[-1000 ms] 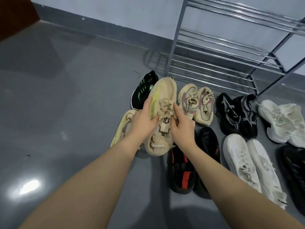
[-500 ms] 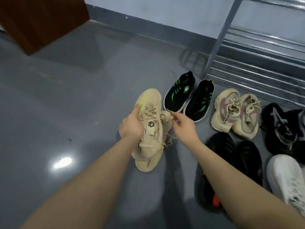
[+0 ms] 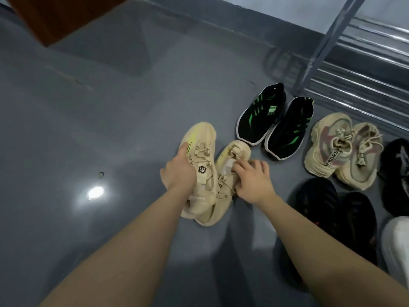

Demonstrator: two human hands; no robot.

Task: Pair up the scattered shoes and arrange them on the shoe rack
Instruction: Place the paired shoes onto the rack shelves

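Two beige sneakers with yellow stripes lie side by side on the grey floor. My left hand grips the left beige sneaker at its laces. My right hand curls over the tongue of the right beige sneaker. The metal shoe rack stands at the upper right with bare rails.
A black-and-green pair sits just beyond my hands. A beige-and-pink pair lies to its right. A black pair is beside my right forearm, with more black and white shoes at the right edge. A brown cabinet stands at top left.
The left beige sneaker came down from in front of the other pairs to the floor beside its mate. My right hand left it and took hold of the second beige sneaker.
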